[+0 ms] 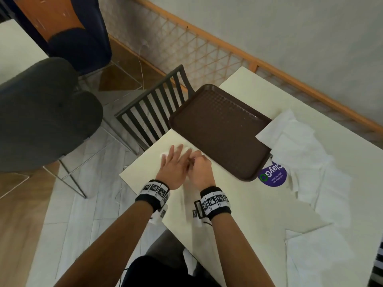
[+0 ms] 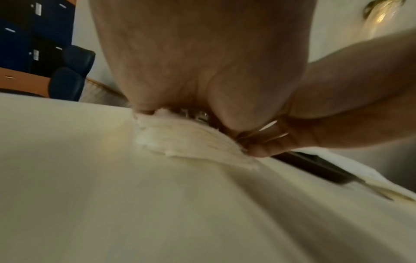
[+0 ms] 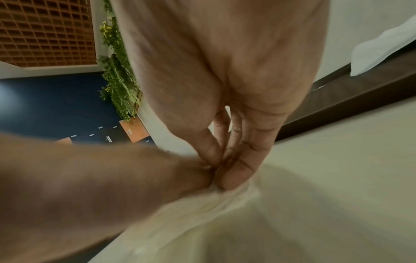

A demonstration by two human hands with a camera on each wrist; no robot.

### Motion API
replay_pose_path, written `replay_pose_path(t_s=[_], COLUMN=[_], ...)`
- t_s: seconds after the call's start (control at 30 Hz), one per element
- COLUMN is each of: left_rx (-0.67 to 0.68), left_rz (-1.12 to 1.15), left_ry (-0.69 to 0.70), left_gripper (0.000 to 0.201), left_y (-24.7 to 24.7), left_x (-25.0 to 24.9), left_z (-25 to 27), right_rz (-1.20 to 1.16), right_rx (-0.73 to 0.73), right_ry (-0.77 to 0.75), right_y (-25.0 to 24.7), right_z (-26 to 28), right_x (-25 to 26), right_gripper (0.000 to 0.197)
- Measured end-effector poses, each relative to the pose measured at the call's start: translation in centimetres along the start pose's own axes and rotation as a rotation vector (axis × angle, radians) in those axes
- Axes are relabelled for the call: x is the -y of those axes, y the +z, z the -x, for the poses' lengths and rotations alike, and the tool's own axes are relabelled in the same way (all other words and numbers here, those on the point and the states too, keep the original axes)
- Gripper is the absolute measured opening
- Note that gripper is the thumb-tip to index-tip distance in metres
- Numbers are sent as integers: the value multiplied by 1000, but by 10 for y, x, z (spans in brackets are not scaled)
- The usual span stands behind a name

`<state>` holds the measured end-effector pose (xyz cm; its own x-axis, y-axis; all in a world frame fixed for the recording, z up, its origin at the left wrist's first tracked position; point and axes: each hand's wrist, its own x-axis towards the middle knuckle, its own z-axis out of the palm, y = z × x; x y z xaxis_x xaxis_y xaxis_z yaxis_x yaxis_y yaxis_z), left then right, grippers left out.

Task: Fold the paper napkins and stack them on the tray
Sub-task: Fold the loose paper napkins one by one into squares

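While the grey chair (image 1: 41,112) fills the left of the head view and a slatted chair back (image 1: 153,108) stands at upper centre, the cream table (image 1: 238,214) runs from centre to the right edge. Just left of centre, the left hand (image 1: 173,168) lies with straight fingers pressing flat on a white napkin (image 1: 165,155) near the table's left edge; the left wrist view shows that napkin (image 2: 180,137) bunched under the palm. Touching it on its right, the right hand (image 1: 200,168) has its fingers curled, and in the right wrist view its fingertips (image 3: 234,176) pinch a raised fold of the napkin (image 3: 202,210) against the table. Right of the hands, above centre, lies the brown tray (image 1: 219,129), bare of napkins. At its lower right corner a purple sticker (image 1: 272,177) shows on the table. Farther right a loose heap of unfolded napkins (image 1: 300,154) overlaps the tray's right rim and spreads toward the lower right.
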<state>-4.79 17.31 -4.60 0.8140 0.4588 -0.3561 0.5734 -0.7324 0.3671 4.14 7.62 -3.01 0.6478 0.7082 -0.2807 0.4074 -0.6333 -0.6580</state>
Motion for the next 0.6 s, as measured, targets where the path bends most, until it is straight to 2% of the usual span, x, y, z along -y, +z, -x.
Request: replay_pose_path(t_s=[0.1,0.23,0.3,0.43,0.5,0.6], left_rx=[43,-93,-197,-342,-284,-154], left_rz=[-77,-142,-65,260,319,321], left_ry=[-72,-65,-14,90,97,136], left_gripper=[64,75,77,54,45,38], left_y=[7,11,21,61,87,123], left_x=[-5,-30,-56,-127,-166,-217], left_z=[3,19,36,76,93,114], right_rz=[-55,-75,-79,-35,45,327], right_rx=[-36,-130,-168,-238,-228,-18], right_ry=[-33,-107,-119,-44,51,178], right_y=[-25,-81,-111,-166,-189,-218], right_z=[17,58,81,129,152,188], right_x=[-14,-55,-87,-164,-208,-269], right_gripper=[19,18,19,22,30,52])
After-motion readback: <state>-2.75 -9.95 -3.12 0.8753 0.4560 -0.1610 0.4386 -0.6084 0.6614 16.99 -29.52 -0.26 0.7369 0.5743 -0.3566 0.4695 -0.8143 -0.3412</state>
